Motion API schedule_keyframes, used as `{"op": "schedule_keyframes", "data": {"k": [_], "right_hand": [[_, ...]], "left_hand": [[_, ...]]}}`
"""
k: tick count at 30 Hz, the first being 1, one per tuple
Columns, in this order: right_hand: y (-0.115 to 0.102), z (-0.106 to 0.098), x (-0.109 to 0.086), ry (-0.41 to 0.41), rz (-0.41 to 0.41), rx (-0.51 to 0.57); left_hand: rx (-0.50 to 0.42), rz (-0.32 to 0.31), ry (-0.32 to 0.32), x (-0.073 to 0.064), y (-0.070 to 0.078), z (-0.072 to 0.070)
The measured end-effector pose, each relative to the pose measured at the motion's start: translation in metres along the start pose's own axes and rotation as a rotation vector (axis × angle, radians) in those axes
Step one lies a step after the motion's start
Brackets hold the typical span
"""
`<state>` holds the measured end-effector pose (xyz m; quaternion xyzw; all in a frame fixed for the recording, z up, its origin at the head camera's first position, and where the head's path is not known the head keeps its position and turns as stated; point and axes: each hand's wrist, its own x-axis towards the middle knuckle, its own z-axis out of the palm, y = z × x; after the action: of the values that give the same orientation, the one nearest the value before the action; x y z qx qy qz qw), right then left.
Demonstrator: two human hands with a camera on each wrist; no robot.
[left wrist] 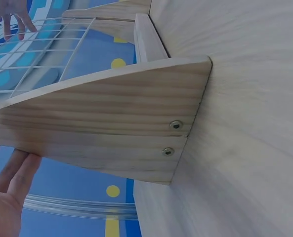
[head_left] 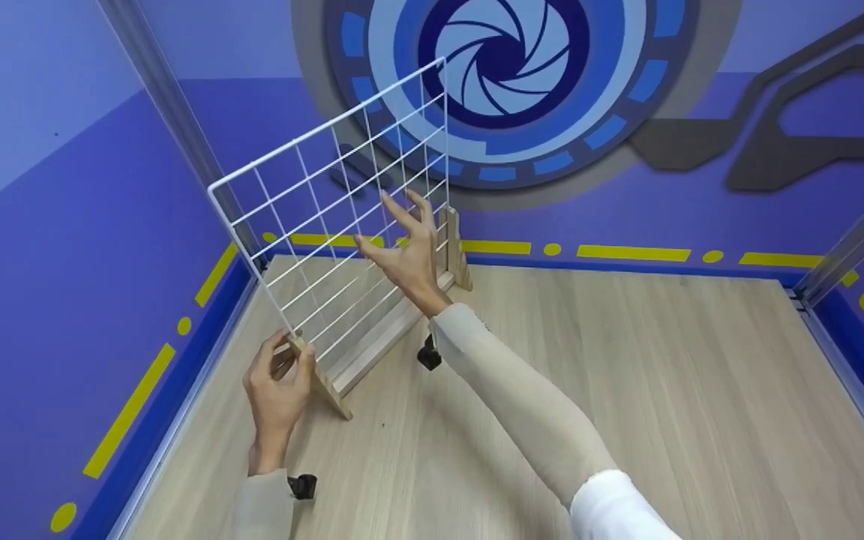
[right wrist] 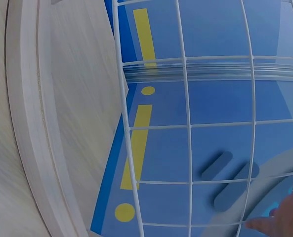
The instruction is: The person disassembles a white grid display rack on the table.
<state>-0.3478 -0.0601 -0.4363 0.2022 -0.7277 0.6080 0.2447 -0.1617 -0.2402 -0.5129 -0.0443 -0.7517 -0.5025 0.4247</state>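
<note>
A white wire grid panel point(head_left: 295, 141) stands tilted in a wooden stand, whose near side piece point(head_left: 331, 391) and far side piece point(head_left: 464, 266) are joined by a low crossbar point(head_left: 379, 345). My left hand point(head_left: 274, 390) pinches the top of the near side piece at the grid's lower corner; in the left wrist view its fingers point(left wrist: 22, 173) lie along that wooden piece's edge. With fingers spread, my right hand point(head_left: 411, 255) is at the grid's middle. In the right wrist view a fingertip point(right wrist: 257, 224) meets or overlaps a wire; contact is unclear.
The stand rests on a wood-grain tabletop point(head_left: 589, 390). Blue printed walls point(head_left: 42, 270) rise at the back and sides, with metal posts point(head_left: 166, 97) at the corners. Black wrist camera mounts point(head_left: 302, 487) hang from both sleeves.
</note>
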Motion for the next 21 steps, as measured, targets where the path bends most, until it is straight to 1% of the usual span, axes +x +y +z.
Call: {"op": "schedule_keyframes", "data": {"k": [3,6,8,11,14,16,19,21], "right_hand": [[-0.002,-0.001,0.002,0.005,-0.007,-0.006],[-0.004,-0.002,0.004,0.008,-0.009,-0.010],[-0.006,-0.002,0.005,0.008,-0.011,-0.012],[-0.009,-0.002,0.007,0.009,-0.025,-0.009],[-0.013,-0.003,0.011,0.018,-0.040,-0.001],[-0.015,-0.003,0.013,0.024,-0.050,0.005],[-0.018,-0.003,0.016,0.028,-0.058,0.010],[-0.020,-0.004,0.018,0.026,-0.061,0.012]], "left_hand": [[-0.004,0.009,-0.014,0.002,0.002,0.000],[0.006,0.021,-0.020,0.002,0.000,0.000],[0.013,0.026,-0.019,0.001,-0.006,0.000],[0.029,0.037,-0.018,-0.001,-0.019,0.000],[0.051,0.026,-0.021,-0.002,-0.030,0.000],[0.061,0.008,-0.026,-0.003,-0.033,-0.001],[0.073,-0.002,-0.025,-0.002,-0.031,0.000],[0.072,0.000,-0.023,-0.001,-0.025,0.001]]}}
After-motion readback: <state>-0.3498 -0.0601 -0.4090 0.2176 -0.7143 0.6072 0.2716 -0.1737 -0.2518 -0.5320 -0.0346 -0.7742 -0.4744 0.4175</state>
